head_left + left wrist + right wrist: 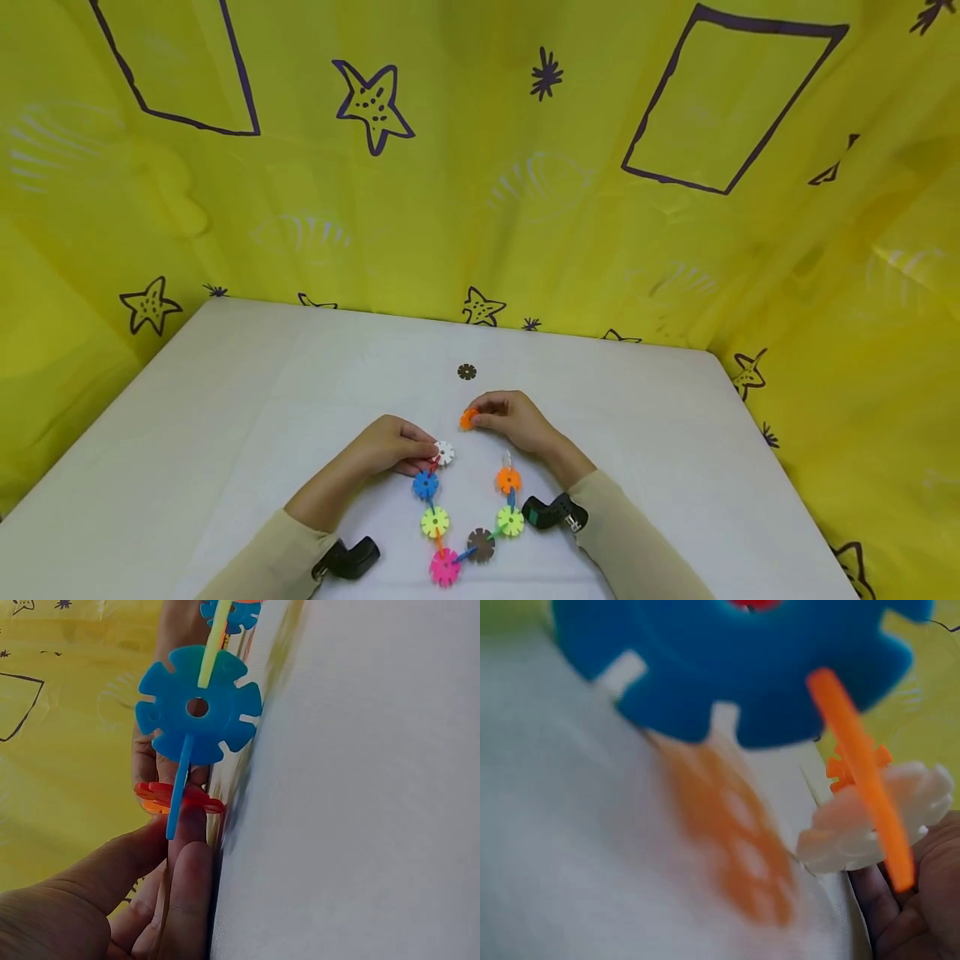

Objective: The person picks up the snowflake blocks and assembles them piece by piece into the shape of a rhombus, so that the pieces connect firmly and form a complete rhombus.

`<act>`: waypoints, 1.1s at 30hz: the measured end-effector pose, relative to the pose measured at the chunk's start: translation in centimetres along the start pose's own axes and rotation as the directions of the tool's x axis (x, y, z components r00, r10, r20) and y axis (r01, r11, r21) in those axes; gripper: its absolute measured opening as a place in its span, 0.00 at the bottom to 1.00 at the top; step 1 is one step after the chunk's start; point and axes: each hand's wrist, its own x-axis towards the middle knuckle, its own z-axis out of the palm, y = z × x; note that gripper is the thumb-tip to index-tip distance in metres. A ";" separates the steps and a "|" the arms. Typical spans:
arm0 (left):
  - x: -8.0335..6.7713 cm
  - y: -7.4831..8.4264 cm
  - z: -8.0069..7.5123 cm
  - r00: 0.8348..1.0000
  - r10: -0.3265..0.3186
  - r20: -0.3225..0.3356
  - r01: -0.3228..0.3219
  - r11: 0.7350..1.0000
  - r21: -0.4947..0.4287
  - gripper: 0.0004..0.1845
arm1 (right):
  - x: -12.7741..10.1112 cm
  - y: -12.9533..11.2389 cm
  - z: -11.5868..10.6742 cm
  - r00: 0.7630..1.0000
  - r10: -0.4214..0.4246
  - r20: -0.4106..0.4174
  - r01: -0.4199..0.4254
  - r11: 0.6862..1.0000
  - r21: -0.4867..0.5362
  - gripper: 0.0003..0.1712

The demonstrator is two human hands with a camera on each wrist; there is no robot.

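A U-shaped chain of coloured snowflake discs [445, 567] lies on the white table [225, 400]. My left hand [431, 454] pinches the chain's left end at a white disc [444, 452], just above a blue disc [425, 484]. In the left wrist view the blue disc [197, 709] is slotted to a red disc [176, 796] held by my fingers [184, 885]. My right hand [476, 419] pinches a loose orange disc [468, 419] above the chain's right end, an orange disc [508, 479]. The right wrist view is blurred: a blue disc [735, 667], a white disc [870, 825].
A single brown disc [467, 372] lies on the table beyond my hands. A yellow curtain [480, 167] with drawn stars and shapes surrounds the table on the back and sides. Black wrist cameras [348, 558] sit on both forearms.
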 end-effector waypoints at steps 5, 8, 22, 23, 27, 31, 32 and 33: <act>0.2 0.1 0.4 1.000 0.010 0.009 -0.010 1.000 -0.001 0.13 | -0.5 -0.1 0.4 0.999 0.005 0.038 -0.005 1.000 0.009 0.10; 0.3 0.2 0.6 1.000 0.009 0.007 -0.009 1.000 -0.005 0.12 | -0.6 -0.1 0.5 0.998 -0.005 0.055 0.004 1.000 0.016 0.09; 0.2 0.2 0.8 1.000 0.006 -0.003 -0.006 1.000 0.013 0.12 | -1.4 -0.4 0.8 0.995 -0.051 0.092 0.050 0.999 0.008 0.08; 0.3 0.2 0.8 1.000 0.006 -0.003 -0.006 1.000 0.014 0.12 | -1.4 -0.4 0.8 0.994 -0.053 0.091 0.052 0.999 0.008 0.08; 0.4 0.2 0.8 1.000 0.006 -0.002 -0.006 1.000 0.011 0.12 | -1.3 -0.2 0.9 0.993 -0.060 0.097 0.059 0.998 0.016 0.08; 0.5 0.0 0.8 1.000 0.015 0.005 -0.015 1.000 0.020 0.12 | -1.3 -0.3 0.9 0.990 -0.073 0.117 0.070 0.997 0.029 0.08; 0.5 0.0 0.8 1.000 0.019 0.006 -0.019 1.000 0.025 0.12 | -1.3 -0.3 0.9 0.990 -0.075 0.123 0.072 0.997 0.029 0.08; 0.5 0.0 0.8 1.000 0.022 0.007 -0.022 0.999 0.030 0.12 | -1.3 -0.3 0.9 0.989 -0.076 0.130 0.072 0.997 0.029 0.08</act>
